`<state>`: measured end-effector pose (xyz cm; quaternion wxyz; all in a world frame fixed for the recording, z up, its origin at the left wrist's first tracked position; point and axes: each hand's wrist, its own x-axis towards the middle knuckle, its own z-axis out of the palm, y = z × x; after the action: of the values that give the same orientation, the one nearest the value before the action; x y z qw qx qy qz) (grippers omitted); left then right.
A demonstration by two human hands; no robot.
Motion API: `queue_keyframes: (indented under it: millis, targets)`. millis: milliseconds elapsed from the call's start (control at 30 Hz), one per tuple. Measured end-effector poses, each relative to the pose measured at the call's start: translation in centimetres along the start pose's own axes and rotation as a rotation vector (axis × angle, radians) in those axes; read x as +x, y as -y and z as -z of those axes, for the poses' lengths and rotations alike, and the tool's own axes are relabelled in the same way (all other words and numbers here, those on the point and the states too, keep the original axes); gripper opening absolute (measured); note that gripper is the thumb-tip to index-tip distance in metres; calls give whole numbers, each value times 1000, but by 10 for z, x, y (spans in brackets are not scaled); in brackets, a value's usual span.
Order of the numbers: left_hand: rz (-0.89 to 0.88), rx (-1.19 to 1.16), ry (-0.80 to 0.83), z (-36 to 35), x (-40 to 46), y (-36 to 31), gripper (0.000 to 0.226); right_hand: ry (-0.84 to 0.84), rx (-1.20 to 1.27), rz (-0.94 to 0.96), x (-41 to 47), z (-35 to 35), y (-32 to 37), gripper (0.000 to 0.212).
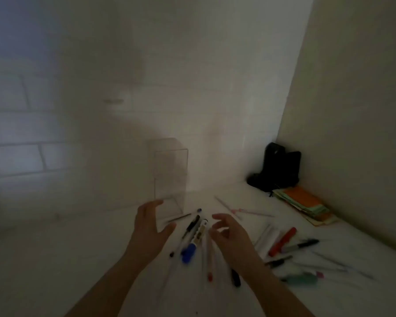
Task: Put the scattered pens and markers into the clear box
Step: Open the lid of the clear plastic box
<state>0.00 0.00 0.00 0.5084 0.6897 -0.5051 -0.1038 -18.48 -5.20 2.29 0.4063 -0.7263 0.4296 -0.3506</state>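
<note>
the picture is dim and blurred, so no brand, label or writing can be read on any pen or marker.

the clear box (169, 170) stands upright on the white table (55, 259), close to the white brick wall (32, 133). it looks empty, but the blur makes this hard to tell.

the left hand (150, 227) is open, fingers spread, and holds nothing. it is in front of the lower part of the box; i cannot tell if it touches it. the right hand (230, 232) is half open with the fingers curled, and it holds nothing too. it hangs over a group of pens.

between the two hands lie a white marker with a blue cap (193, 243), a black pen (191, 226) just beside it and a thin pen with a blue tip (199, 210) further away. nearer to the person lie a pen with a red tip (209, 266) and a dark pen (235, 279).

to the right, well apart from the box, lie a red marker (282, 241), a black marker (303, 244), a green marker (301, 279) and some thin pale pens.

in the far right corner stands a black object (278, 170), and a pile of coloured papers (303, 203) lies just in front of it.
</note>
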Motion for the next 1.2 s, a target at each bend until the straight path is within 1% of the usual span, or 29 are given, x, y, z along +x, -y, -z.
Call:
queue_keyframes:
  millis: [100, 167, 333, 400, 433, 500, 600, 700, 767, 833, 967, 1033, 1100, 1133, 1200]
  targets:
    - [75, -11, -8, -6, 37, 10, 88, 7, 13, 15, 45, -7, 3, 34]
    - [106, -11, -16, -10, 58, 15, 103, 26, 12, 11, 74, -14, 11, 45]
    - [164, -39, -21, -14, 104, 47, 121, 148, 34, 55, 129, -44, 27, 65]
    - [144, -37, 10, -15, 115, 56, 129, 177, 109, 103, 144, -55, 31, 66]
    - [123, -31, 28, -16, 119, 61, 133, 186, 152, 118, 148, -60, 32, 63]
    - [120, -29, 53, -19, 121, 64, 134, 196, 207, 148, 148, -65, 36, 57]
    - [63, -59, 32, -21, 114, 63, 133, 132, 203, 181, 138, -65, 33, 54]
    - [40, -118, 57, -23, 96, 56, 118, 89, 163, 193, 117, -59, 31, 51]
    - [30, -141, 80, -24, 83, 52, 114, 84, 169, 188, 100, -53, 31, 43]
    - [14, -146, 89, -24, 70, 48, 114, 83, 148, 188, 85, -46, 32, 38]
    - [32, -142, 149, -19, 50, 34, 118, -14, 61, 226, 61, -36, 37, 40]
    - [29, -140, 166, -18, 44, 31, 118, -103, 20, 254, 53, -30, 51, 47]
    - [47, -151, 193, -16, 40, 27, 117, -181, 15, 302, 52, -19, 73, 42]
    - [57, -166, 207, -17, 40, 28, 117, -201, 26, 329, 55, -12, 85, 40]
    - [55, -184, 228, -17, 37, 29, 118, -194, 141, 348, 68, -1, 108, 38]
